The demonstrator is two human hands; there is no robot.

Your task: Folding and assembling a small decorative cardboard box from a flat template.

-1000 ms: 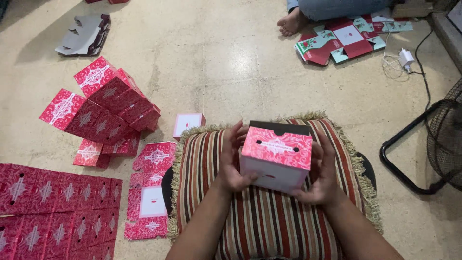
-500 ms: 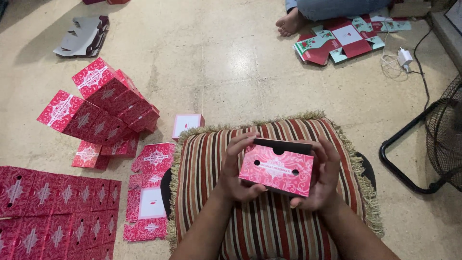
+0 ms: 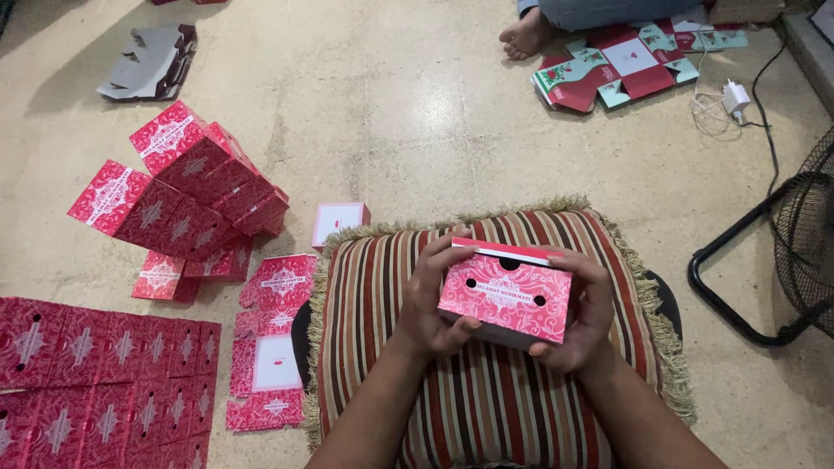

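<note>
Over the striped cushion [image 3: 486, 391], at six o'clock, the left hand [image 3: 427, 304] and right hand [image 3: 584, 317] clasp a pink cardboard box [image 3: 506, 295] by its ends; it looks light, thin-walled, easily crushed, best held at its edges.

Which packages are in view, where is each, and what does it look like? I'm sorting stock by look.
Pink box: held by left hand and right hand over striped cushion; white ornament, round holes.
Folded pink boxes: floor, left; leaning pile.
Flat red box sheets: lower left; overlapping rows.
Red and teal flat cartons: top right, near a foot.
Grey cartons: top left.
</note>
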